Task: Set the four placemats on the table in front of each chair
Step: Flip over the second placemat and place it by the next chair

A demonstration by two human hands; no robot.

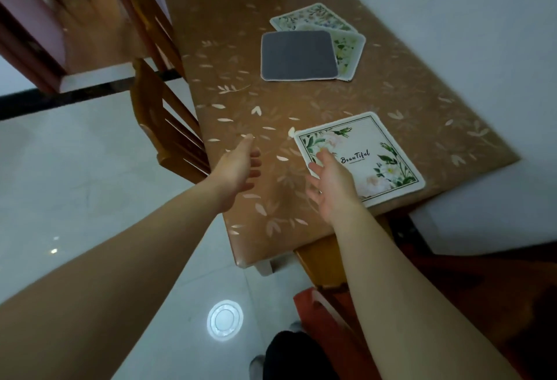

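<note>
A white floral placemat printed "Beautiful" lies flat near the table's near right corner. My right hand hovers over its left edge, fingers spread, holding nothing. My left hand is open above the bare tabletop just to the left. Farther back, a grey placemat lies face down, overlapping a pale green floral placemat and another floral placemat behind it.
Two wooden chairs stand along the table's left side, another chair sits at the near end, and one stands at the far end. A white wall runs along the table's right side. Pale tiled floor lies to the left.
</note>
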